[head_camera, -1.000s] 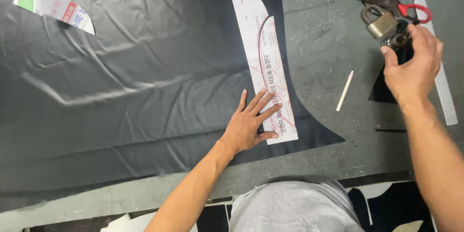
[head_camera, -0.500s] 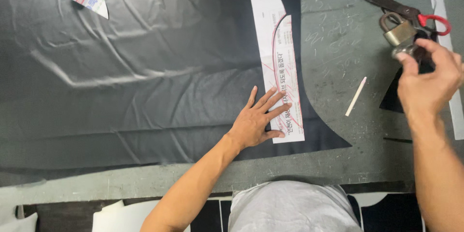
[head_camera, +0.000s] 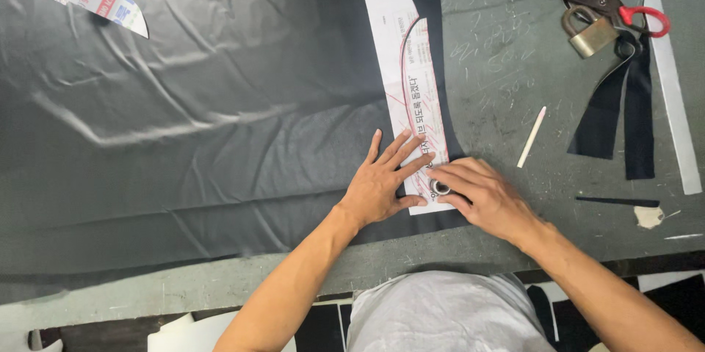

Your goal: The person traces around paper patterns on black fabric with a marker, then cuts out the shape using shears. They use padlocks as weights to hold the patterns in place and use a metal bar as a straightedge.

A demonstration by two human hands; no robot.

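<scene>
Taking the one padlock (head_camera: 589,34) as landmark: one pair of scissors (head_camera: 602,5) touches its upper right, two dark cloth strips (head_camera: 620,113) hang below it, and one chalk stick (head_camera: 531,137) lies lower left. Farther left lie one paper pattern (head_camera: 411,73), one black fabric sheet (head_camera: 191,117) and two hands (head_camera: 385,179).

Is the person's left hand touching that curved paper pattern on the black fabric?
Touching. The head view shows the left hand lying flat with its fingers spread over the lower end of the paper pattern; no gap shows between them.
</scene>
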